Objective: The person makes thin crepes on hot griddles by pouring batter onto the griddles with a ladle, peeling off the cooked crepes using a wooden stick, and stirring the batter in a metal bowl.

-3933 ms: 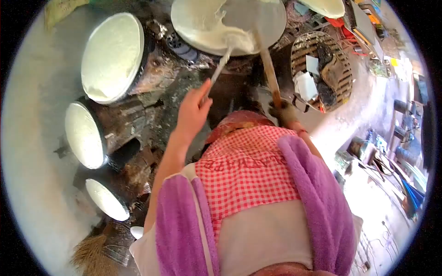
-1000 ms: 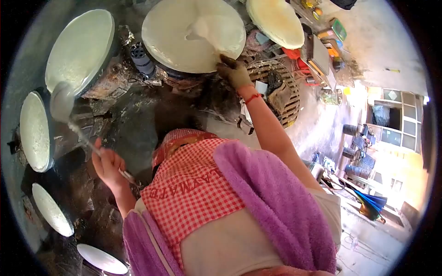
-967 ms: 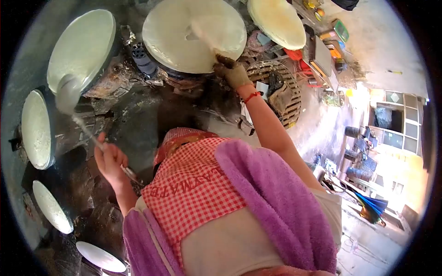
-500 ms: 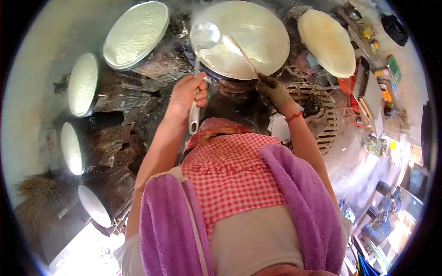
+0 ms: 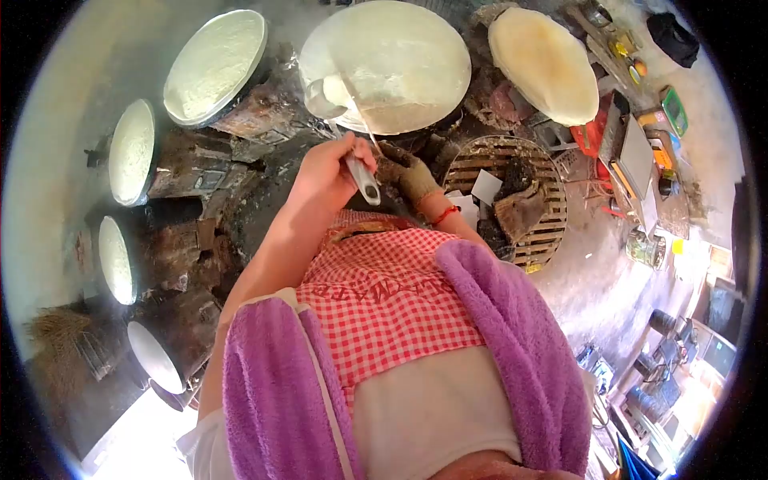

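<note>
My left hand (image 5: 326, 178) is closed around the handle of a metal ladle (image 5: 324, 98), whose bowl is over the left front edge of a large round griddle (image 5: 388, 60). Pale batter covers most of the griddle's surface. Beside it, my gloved right hand (image 5: 406, 174) grips a thin stick (image 5: 364, 120) that reaches over the griddle's front edge, close to the ladle. The two hands are near each other, just in front of the griddle.
More batter-covered griddles (image 5: 216, 68) (image 5: 132, 152) curve down the left side. A browned round flatbread (image 5: 544, 66) lies at the upper right. A slatted round basket (image 5: 552, 220) holds papers and dark pieces. A broom (image 5: 56, 344) stands lower left.
The ladle has moved down and left to the griddle's edge. My right hand has come left towards my left hand with the stick. The camera view has shifted slightly.
</note>
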